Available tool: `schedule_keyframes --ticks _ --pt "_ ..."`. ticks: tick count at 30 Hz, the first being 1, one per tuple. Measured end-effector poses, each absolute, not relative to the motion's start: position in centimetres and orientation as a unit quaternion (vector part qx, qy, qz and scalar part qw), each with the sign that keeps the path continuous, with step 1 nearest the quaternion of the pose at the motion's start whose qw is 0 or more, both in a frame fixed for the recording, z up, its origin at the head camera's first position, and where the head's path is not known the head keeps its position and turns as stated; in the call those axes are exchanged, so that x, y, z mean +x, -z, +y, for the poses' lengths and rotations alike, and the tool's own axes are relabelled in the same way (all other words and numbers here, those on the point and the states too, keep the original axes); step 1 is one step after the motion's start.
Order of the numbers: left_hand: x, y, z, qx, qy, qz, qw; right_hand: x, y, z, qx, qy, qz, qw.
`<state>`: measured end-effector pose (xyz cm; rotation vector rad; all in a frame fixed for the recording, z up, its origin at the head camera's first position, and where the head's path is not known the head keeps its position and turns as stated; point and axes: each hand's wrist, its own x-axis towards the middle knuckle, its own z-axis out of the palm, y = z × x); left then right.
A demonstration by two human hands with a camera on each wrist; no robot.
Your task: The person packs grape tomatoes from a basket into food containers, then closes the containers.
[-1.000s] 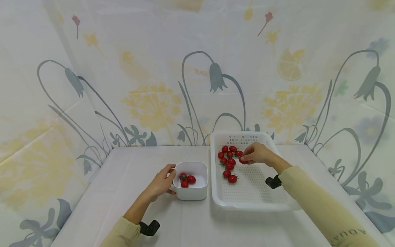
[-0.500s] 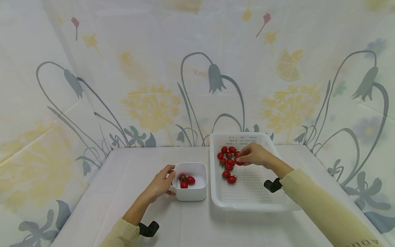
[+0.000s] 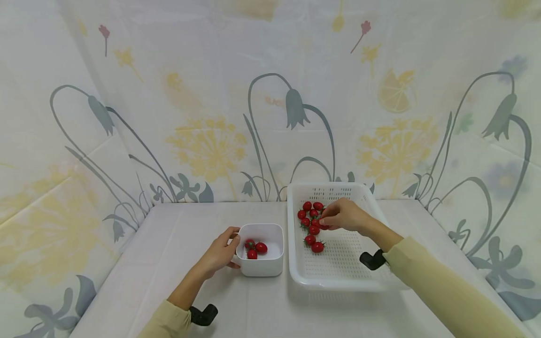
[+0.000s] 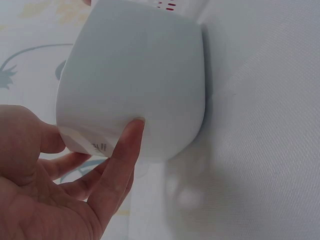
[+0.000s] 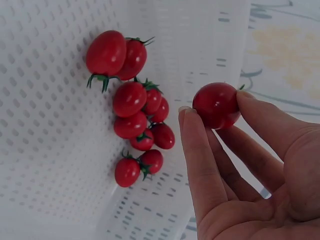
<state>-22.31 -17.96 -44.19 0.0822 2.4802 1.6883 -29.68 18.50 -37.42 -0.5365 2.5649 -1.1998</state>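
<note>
My right hand [image 3: 348, 217] pinches a cherry tomato [image 5: 216, 105] between thumb and fingertips, over the white perforated basket [image 3: 351, 283]. In the right wrist view that tomato is lifted apart from the several other cherry tomatoes [image 5: 130, 99] lying in the basket, some with green stems. To the left stands a small white container [image 3: 262, 268] with 3 cherry tomatoes [image 3: 261, 248] inside. My left hand [image 3: 220, 251] holds its left side, the thumb near the rim. From the left wrist view, fingers [image 4: 120, 165] press the container's smooth outer wall, and its contents are hidden.
A white cloth covers the table [image 3: 177, 234]. Behind it rises a flower-printed backdrop [image 3: 211, 155], close to the basket's far edge. The basket's right wall lies under my right forearm, and its left wall stands just beside the small container.
My right hand has moved slightly left within the basket with the pinched cherry tomato. The left hand and the small container have stayed in place.
</note>
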Motion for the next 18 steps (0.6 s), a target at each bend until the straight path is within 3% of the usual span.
schedule_keyframes --ticks 18 --pt "-22.3 44.2 -18.0 0.029 -0.564 0.822 0.072 -26.8 35.4 16.1 -0.193 0.448 0.864 0.121"
